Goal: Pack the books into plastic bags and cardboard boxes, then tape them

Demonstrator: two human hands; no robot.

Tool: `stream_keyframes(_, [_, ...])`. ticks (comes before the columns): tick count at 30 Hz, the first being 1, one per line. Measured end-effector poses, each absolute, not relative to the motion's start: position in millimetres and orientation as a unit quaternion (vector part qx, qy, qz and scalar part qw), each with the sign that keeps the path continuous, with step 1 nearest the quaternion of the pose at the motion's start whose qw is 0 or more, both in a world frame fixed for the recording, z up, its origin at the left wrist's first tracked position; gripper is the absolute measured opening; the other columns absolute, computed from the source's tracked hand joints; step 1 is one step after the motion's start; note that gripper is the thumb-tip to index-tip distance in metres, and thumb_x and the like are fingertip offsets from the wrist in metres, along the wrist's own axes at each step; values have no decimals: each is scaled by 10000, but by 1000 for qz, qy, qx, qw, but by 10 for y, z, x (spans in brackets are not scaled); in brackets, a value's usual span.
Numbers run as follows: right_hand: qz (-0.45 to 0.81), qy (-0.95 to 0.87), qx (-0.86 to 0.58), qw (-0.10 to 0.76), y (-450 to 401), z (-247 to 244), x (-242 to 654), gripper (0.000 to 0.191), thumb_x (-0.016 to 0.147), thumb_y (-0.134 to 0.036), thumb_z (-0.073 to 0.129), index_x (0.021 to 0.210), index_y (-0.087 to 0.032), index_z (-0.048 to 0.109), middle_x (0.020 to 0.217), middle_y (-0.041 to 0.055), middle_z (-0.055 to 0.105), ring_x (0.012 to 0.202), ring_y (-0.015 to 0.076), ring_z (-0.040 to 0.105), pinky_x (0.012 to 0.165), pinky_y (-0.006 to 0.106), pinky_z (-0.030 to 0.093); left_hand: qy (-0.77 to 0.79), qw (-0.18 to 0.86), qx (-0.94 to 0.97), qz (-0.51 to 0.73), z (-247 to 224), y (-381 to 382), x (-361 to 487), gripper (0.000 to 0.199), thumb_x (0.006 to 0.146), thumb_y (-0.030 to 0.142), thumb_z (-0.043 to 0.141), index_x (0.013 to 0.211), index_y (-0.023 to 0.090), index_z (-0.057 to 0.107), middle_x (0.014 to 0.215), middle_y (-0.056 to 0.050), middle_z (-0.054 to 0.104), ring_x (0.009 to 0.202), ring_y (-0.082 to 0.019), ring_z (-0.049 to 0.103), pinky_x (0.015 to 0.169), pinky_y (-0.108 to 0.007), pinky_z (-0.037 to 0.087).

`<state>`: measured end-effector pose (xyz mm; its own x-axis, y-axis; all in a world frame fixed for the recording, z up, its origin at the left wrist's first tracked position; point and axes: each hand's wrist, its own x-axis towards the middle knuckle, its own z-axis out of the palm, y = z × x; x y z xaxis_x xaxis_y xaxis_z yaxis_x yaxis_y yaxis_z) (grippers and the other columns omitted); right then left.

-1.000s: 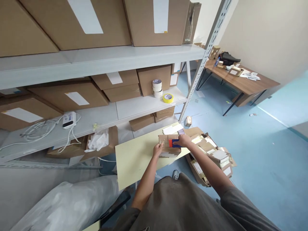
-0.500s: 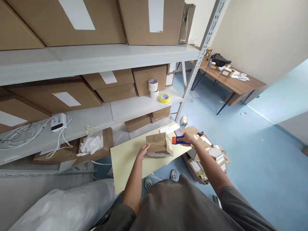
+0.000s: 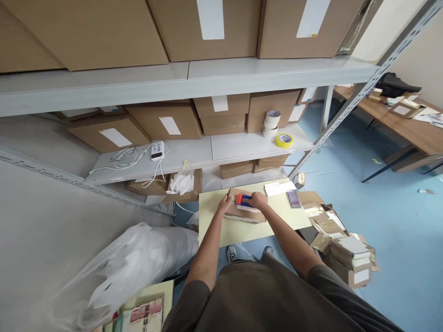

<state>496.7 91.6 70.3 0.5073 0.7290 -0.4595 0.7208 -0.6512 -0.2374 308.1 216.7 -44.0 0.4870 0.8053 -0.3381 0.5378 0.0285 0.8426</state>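
On the pale yellow table (image 3: 211, 226) lies a small cardboard box (image 3: 244, 214). My left hand (image 3: 224, 203) grips the box at its left end, fingers closed on the edge. Above the box's top, my right hand (image 3: 258, 201) is wrapped round a blue and red tape dispenser (image 3: 244, 200), which rests on or just over the cardboard. White papers (image 3: 277, 188) and a purple-grey item (image 3: 293, 198) lie to the right of the box.
Shelving (image 3: 194, 83) with large cartons stands in front. Tape rolls (image 3: 272, 121), yellow tape (image 3: 284, 140) and a white cabled device (image 3: 158, 151) sit on the middle shelf. Packed boxes (image 3: 349, 249) are piled at right; a plastic bag (image 3: 145, 258) bulges at left.
The view has turned left. My right hand has brought the dispenser from beside the box's right end to over its top. The box's loose right-end flaps now appear folded down.
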Motion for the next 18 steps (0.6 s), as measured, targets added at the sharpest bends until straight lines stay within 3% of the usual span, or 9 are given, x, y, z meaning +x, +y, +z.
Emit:
stream_keyframes(8, [262,-416,-870,-35,926,555,5012,596,876,-667,729,1150,-140,771,1200,221,777,1093,325,754,853,329,548,564,455,686,62,-664,1826,3461,372,1052,387,441,1196,211,736,1225,-161,774,1143,-309,697,954,-369,489])
stream_keyframes(13, [278,-388,-878,-25,586,547,5400,605,862,-676,743,1123,-131,773,1144,219,785,1094,327,748,851,327,549,562,448,694,38,-732,1560,3885,414,1061,412,426,1290,215,709,1294,-186,744,1184,-327,692,964,-388,482])
stream_keyframes(18, [261,-337,-905,-18,-193,581,6177,637,832,-667,784,1173,-130,751,1196,219,763,1093,312,737,832,316,537,563,454,690,33,-830,1382,4153,498,1029,545,484,1372,237,672,1259,-186,758,1185,-348,699,996,-409,479])
